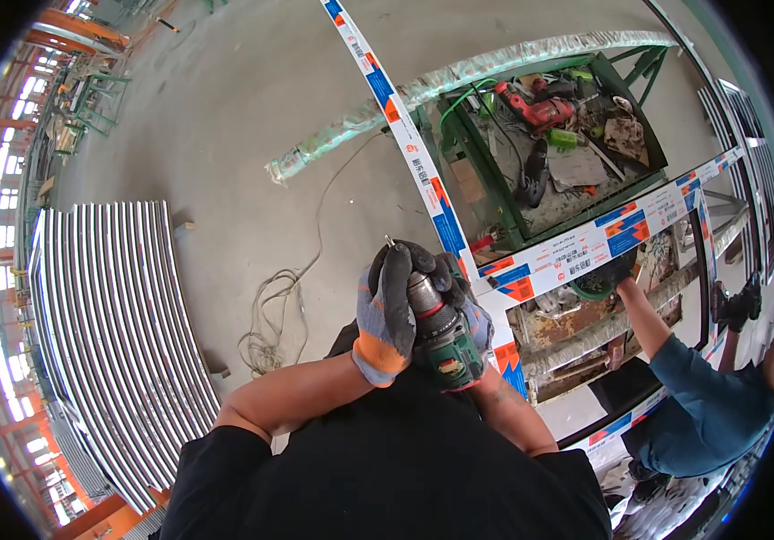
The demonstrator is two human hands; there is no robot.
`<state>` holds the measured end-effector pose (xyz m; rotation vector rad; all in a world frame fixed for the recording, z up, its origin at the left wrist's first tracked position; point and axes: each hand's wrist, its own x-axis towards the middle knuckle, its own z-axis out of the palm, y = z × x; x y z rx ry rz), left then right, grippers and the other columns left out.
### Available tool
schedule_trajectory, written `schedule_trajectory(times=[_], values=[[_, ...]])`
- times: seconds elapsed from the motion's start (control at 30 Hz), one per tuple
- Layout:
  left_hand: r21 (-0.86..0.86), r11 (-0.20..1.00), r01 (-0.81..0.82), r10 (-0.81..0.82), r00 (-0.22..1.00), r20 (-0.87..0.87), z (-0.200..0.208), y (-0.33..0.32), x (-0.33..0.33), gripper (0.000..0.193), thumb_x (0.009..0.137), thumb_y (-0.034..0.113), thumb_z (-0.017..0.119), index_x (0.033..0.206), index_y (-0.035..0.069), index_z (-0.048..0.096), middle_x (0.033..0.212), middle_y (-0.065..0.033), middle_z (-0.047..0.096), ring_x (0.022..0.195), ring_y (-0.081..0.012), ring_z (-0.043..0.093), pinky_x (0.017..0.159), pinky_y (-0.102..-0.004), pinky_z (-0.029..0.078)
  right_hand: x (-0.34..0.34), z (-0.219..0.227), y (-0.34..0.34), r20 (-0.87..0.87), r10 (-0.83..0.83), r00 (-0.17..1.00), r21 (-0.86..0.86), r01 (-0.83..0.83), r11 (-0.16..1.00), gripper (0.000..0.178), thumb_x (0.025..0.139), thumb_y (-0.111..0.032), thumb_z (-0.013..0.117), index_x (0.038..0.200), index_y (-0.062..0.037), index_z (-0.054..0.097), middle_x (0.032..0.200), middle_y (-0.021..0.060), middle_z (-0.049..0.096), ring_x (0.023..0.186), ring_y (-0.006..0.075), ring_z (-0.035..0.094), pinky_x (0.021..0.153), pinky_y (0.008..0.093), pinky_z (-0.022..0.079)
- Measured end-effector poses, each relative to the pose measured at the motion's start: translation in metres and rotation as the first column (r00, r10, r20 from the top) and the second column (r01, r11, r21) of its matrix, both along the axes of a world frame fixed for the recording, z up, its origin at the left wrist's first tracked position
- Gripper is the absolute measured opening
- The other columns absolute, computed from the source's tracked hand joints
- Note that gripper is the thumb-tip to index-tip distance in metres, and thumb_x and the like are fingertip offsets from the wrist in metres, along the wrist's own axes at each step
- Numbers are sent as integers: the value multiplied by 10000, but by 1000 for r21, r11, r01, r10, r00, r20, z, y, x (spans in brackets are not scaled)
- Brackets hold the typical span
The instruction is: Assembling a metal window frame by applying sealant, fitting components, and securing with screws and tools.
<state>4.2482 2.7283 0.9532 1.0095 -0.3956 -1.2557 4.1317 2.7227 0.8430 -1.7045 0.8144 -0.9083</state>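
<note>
A green and black cordless drill (445,337) is held close to my chest, its chuck aimed up and away from me. My right hand (475,315), in a grey glove, is wrapped round the drill from the right; its grip is mostly hidden. At the front of the chuck, my left hand (385,315), in a grey and orange glove, has its fingers closed round a small metal bit (389,241). Only the bit's tip shows above the fingers. Just beyond the drill is the corner of a frame (423,171) wrapped in blue, orange and white film.
A green tool tray (513,216) holds a red power tool (540,108) and loose items. A padded bar (342,130) sticks out left. Cable (270,333) lies coiled on the floor. Stacked metal profiles (117,333) stand left. A co-worker (702,405) reaches under the frame at right.
</note>
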Motion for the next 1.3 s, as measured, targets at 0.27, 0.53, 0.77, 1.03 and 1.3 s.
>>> schedule_trajectory(times=[0.27, 0.53, 0.77, 1.03, 1.3], values=[[-7, 1000, -24, 24, 998, -62, -3, 1, 4, 242, 997, 284, 456, 888, 71, 496, 774, -100, 536, 673, -241, 573, 636, -370, 498, -5, 26, -6, -120, 104, 987, -88, -115, 989, 270, 716, -213, 746, 948, -103, 663, 806, 98, 634, 743, 327, 620, 652, 413, 488], [25, 998, -50, 50, 999, -12, 5, -1, 5, 264, 1007, 266, 435, 885, 44, 507, 772, -103, 551, 670, -204, 571, 631, -339, 497, -16, -5, -8, -97, 72, 993, -218, -92, 972, 430, 670, -280, 775, 1008, -59, 627, 896, 111, 635, 792, 322, 632, 687, 413, 493], [34, 999, -21, 25, 991, -135, 0, -6, 7, 254, 991, 284, 437, 915, 48, 492, 788, -95, 539, 701, -194, 558, 645, -337, 485, -8, 24, -20, -102, 166, 981, -166, -182, 969, 428, 671, -267, 776, 1004, -48, 621, 901, 111, 634, 802, 318, 630, 692, 424, 488], [139, 990, 41, -40, 999, -8, -1, -9, 2, 152, 842, 21, 665, 931, 18, 542, 817, -85, 648, 748, -190, 664, 666, -310, 542, -12, 21, -13, -72, 133, 988, -80, -139, 987, 353, 679, -238, 778, 969, -83, 647, 914, 100, 647, 832, 302, 630, 700, 392, 494], [200, 974, 103, -119, 990, 69, 5, -11, 5, 170, 818, 46, 694, 901, 21, 548, 726, -67, 623, 618, -163, 639, 567, -283, 519, -20, -34, 2, -37, 38, 999, -118, -42, 992, 444, 660, -267, 780, 1016, -58, 615, 877, 111, 612, 787, 324, 614, 673, 408, 487]])
